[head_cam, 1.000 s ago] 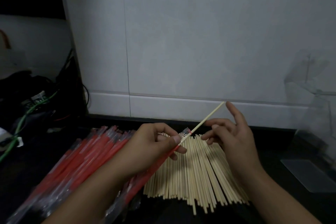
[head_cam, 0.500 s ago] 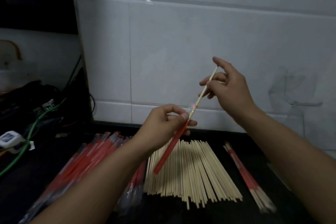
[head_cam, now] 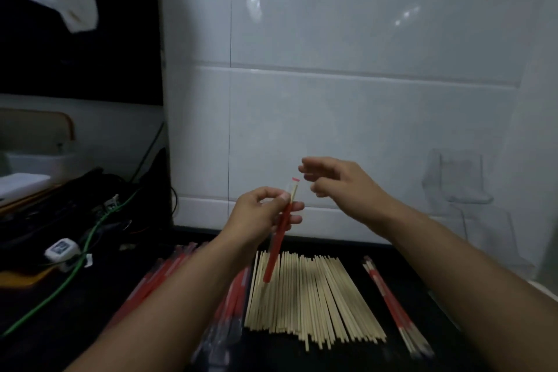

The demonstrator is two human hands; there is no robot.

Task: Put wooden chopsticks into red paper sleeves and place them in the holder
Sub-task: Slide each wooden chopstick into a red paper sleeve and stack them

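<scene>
Pinching a red sleeve (head_cam: 279,238) near its top, the left hand (head_cam: 265,214) holds it above the worktop (head_cam: 392,353), tilted with the lower end hanging down over the loose chopsticks (head_cam: 308,296). A pale wooden tip pokes out of the sleeve's upper end, with a clear bit of wrapper and a small red edge above it. The right hand (head_cam: 341,181) hovers just beside that tip, fingers loosely curled and grasping nothing, not touching the sleeve. The loose chopsticks are thin, light-coloured sticks laid side by side in a broad fan on the dark worktop. Left of them lies a heap of empty sleeves (head_cam: 181,278), red with clear ends, partly hidden by the left forearm. Right of the fan, apart from it, lies a small sleeved bundle (head_cam: 392,305), wood ends showing at both ends. A clear holder (head_cam: 459,178) stands by the white tiled wall (head_cam: 332,84) on the right, faint and hard to make out.
</scene>
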